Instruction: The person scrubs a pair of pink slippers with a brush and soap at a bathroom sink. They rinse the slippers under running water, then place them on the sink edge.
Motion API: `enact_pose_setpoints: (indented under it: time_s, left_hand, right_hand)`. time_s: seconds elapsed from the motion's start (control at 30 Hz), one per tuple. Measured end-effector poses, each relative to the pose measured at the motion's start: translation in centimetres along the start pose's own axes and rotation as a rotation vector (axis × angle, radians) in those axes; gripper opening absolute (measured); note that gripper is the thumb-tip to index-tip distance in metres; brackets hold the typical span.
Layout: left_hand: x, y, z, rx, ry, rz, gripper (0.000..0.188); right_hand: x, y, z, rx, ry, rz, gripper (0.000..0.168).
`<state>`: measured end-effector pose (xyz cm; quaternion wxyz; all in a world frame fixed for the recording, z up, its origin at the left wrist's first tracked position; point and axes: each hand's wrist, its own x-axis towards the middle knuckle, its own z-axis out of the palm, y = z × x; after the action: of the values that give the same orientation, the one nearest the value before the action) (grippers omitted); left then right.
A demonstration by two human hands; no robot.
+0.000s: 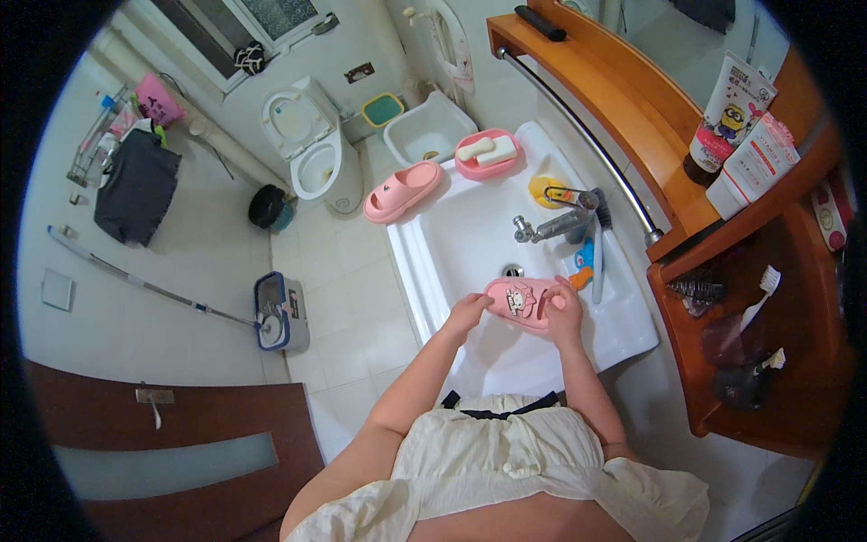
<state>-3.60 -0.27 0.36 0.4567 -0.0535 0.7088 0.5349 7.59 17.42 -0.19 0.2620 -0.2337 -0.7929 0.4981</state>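
Over the white washbasin (467, 237), near its drain, a pink slipper (518, 301) with a cartoon figure on it is held between both hands. My left hand (469, 315) grips one end of the slipper. My right hand (563, 311) holds its other end, fingers at the strap opening. A second pink slipper (403, 192) lies on the basin's far left rim. On the far rim, a pink soap dish (486, 154) carries a white bar of soap (498, 152) and another pale piece. The metal faucet (559, 223) stands beyond my right hand.
A blue-handled brush (598, 261), a blue and orange toy (584, 264) and a yellow rubber duck (545, 192) sit along the right rim. A wooden shelf (596, 88) with tubes overhangs the right side. A toilet (318, 169) and mop bucket (281, 311) stand at left.
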Motion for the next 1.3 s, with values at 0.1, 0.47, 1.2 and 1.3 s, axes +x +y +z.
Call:
enact_pose_setpoints:
  time_s: [0.1,0.47,1.2,1.3]
  left_hand:
    - [-0.3,-0.1,0.1,-0.023,0.0,-0.023,0.038]
    - [0.9,0.5,-1.5,-0.039,0.067,-0.009,0.038]
    - [6.6,4.8,-6.9,0.025,0.375,0.317,0.032]
    - [6.0,7.1,-6.0,0.014,0.183,0.254,0.039]
  right_hand:
    - [-0.3,-2.4,-0.2,-0.045,0.001,0.033,0.017]
    - [-1.2,-1.0,0.7,-0.06,0.042,0.044,0.016]
    - [-0.8,-2.0,0.1,0.033,0.077,0.095,0.018]
    - [-0.8,-0.5,-0.3,-0.033,0.073,0.074,0.018]
